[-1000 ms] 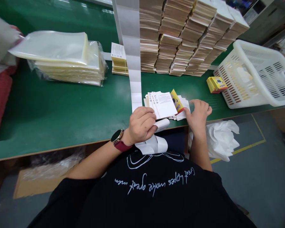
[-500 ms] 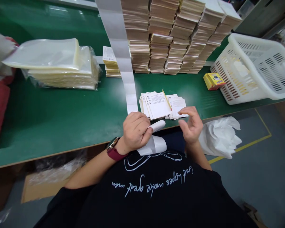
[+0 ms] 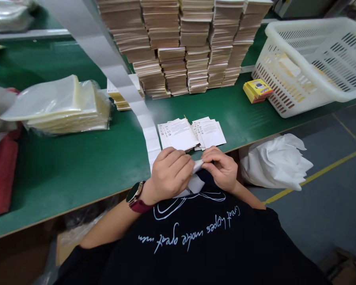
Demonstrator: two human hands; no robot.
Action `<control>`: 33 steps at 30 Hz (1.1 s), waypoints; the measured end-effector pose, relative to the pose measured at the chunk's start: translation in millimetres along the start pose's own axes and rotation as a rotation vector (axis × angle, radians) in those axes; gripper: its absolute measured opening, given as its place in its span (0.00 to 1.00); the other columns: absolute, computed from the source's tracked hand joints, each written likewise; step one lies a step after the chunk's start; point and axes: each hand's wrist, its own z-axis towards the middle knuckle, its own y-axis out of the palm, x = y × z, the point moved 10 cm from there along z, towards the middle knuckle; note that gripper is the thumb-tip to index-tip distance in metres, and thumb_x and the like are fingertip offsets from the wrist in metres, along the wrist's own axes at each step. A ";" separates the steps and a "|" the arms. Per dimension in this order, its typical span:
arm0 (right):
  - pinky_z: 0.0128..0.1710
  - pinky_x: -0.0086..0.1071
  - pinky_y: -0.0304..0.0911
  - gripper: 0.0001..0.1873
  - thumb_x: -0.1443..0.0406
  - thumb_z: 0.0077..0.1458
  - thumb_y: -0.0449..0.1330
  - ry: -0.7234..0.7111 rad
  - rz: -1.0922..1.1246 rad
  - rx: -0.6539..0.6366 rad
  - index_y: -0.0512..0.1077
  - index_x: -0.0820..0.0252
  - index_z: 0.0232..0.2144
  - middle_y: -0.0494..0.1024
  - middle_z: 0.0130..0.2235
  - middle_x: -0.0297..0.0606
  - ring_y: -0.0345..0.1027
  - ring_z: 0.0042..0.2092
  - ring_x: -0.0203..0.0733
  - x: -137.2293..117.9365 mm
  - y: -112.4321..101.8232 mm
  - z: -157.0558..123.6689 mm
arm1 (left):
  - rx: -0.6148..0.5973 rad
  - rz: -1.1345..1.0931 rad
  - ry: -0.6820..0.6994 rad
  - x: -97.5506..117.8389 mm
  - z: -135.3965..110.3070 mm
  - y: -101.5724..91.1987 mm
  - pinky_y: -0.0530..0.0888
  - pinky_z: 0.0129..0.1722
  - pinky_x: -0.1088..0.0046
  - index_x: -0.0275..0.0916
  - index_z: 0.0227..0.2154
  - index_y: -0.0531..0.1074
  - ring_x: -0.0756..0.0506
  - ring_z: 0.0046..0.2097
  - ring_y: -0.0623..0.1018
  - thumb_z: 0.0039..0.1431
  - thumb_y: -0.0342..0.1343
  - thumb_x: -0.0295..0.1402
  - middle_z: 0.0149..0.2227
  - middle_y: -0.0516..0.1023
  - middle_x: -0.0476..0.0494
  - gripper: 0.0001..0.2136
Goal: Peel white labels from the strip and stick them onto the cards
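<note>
A long white label strip [image 3: 118,81] runs from the top of the view down over the green table's [image 3: 77,162] front edge. My left hand [image 3: 169,174], with a red-strapped watch on the wrist, is closed on the strip at that edge. My right hand [image 3: 221,168] meets it there and pinches the same strip with fingertips. Just beyond both hands lie two fanned piles of white printed cards [image 3: 192,132].
Tall stacks of brown cards [image 3: 180,43] stand at the back. A white plastic basket [image 3: 311,63] sits at the right, a small yellow pack pile [image 3: 257,90] beside it. Clear plastic bags [image 3: 62,107] lie stacked at the left. Crumpled white material [image 3: 275,162] hangs below the table edge.
My right hand left the card piles and came back to the strip beside my left hand. The view shifted, so the table's contents sit lower and further left.
</note>
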 end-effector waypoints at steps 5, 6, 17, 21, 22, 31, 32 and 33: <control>0.42 0.46 0.65 0.01 0.63 0.59 0.55 -0.159 -0.267 0.178 0.66 0.50 0.34 0.71 0.37 0.35 0.67 0.40 0.44 -6.5 -27.2 -6.7 | -0.103 0.111 -0.069 -7.3 17.0 10.5 0.69 0.31 0.66 0.37 0.32 0.68 0.44 0.34 0.72 0.56 0.50 0.25 0.35 0.77 0.39 0.04; 0.41 0.46 0.66 0.01 0.62 0.60 0.53 -0.159 -0.254 0.244 0.64 0.49 0.34 0.70 0.35 0.34 0.67 0.39 0.43 -3.8 -37.4 -7.6 | -0.112 0.139 -0.091 -11.5 20.0 10.4 0.69 0.31 0.65 0.37 0.31 0.68 0.44 0.35 0.73 0.56 0.49 0.26 0.39 0.77 0.37 0.04; 0.57 0.50 0.58 0.30 0.68 0.52 0.59 -0.007 -0.351 0.161 0.52 0.48 0.55 0.68 0.51 0.41 0.64 0.55 0.47 39.6 -39.5 27.8 | -0.096 0.058 -0.189 -40.0 1.2 -3.1 0.71 0.53 0.52 0.38 0.40 0.71 0.38 0.52 0.75 0.54 0.51 0.23 0.45 0.79 0.40 0.12; 0.60 0.55 0.49 0.36 0.74 0.51 0.55 -0.016 -0.510 -0.069 0.48 0.51 0.59 0.74 0.48 0.40 0.68 0.53 0.47 49.8 -2.2 28.9 | -0.062 -0.023 -0.255 -43.4 -17.0 -5.3 0.72 0.54 0.53 0.40 0.40 0.71 0.39 0.53 0.76 0.54 0.51 0.24 0.48 0.79 0.40 0.11; 0.60 0.55 0.49 0.36 0.74 0.51 0.54 -0.009 -0.510 -0.077 0.48 0.51 0.60 0.75 0.46 0.39 0.69 0.51 0.46 52.3 0.6 28.7 | -0.055 -0.037 -0.259 -43.6 -19.8 -4.9 0.72 0.53 0.54 0.40 0.40 0.71 0.40 0.54 0.76 0.54 0.51 0.24 0.48 0.79 0.40 0.11; 0.52 0.53 0.61 0.30 0.72 0.54 0.56 -0.161 -0.508 0.213 0.52 0.45 0.55 0.76 0.40 0.35 0.71 0.44 0.47 26.0 -33.6 40.4 | -0.026 -0.118 -0.290 -51.5 -42.9 7.6 0.73 0.55 0.53 0.38 0.37 0.70 0.40 0.57 0.73 0.53 0.50 0.24 0.52 0.75 0.39 0.09; 0.53 0.54 0.60 0.30 0.73 0.53 0.56 -0.223 -0.547 0.135 0.53 0.42 0.54 0.76 0.40 0.34 0.71 0.44 0.47 18.9 -25.6 42.7 | -0.007 -0.106 -0.294 -52.4 -46.7 7.2 0.74 0.53 0.53 0.38 0.37 0.70 0.40 0.56 0.73 0.53 0.50 0.24 0.53 0.74 0.38 0.09; 0.54 0.55 0.59 0.29 0.73 0.52 0.56 -0.286 -0.584 0.026 0.55 0.40 0.52 0.76 0.40 0.33 0.71 0.44 0.46 12.7 -14.0 43.8 | 0.025 -0.085 -0.295 -52.9 -50.2 5.4 0.76 0.52 0.54 0.39 0.37 0.70 0.39 0.56 0.73 0.53 0.51 0.25 0.55 0.72 0.37 0.09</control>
